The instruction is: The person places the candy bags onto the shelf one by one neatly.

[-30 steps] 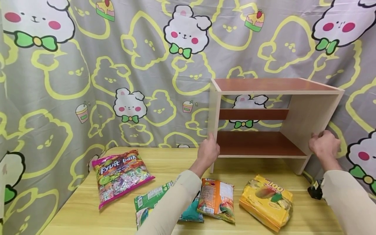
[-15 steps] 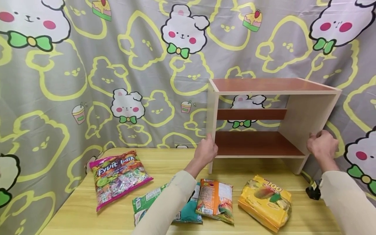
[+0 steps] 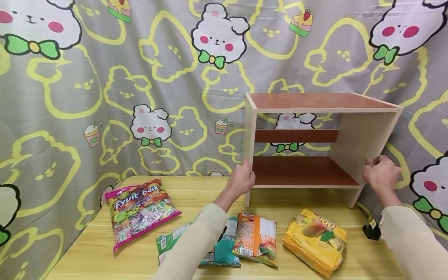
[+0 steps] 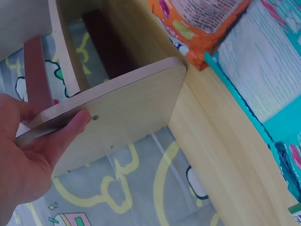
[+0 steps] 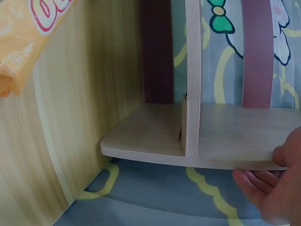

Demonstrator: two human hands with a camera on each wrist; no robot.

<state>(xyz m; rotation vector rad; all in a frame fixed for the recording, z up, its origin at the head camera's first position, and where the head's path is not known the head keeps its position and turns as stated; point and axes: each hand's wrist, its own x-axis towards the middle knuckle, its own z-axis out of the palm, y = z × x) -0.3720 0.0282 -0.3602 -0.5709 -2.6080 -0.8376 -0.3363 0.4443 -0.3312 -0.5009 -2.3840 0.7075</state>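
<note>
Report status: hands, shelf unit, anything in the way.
Left hand, right hand gripping shelf unit by its sides. Unit upright. Orange bag, yellow bag on table in front.

A pale-sided shelf (image 3: 323,100) stands upright toward the right rear of the table (image 3: 201,194), its front open, with a reddish-brown top, a matching lower board (image 3: 301,171) and a narrow slat (image 3: 296,135) across the back.
</note>
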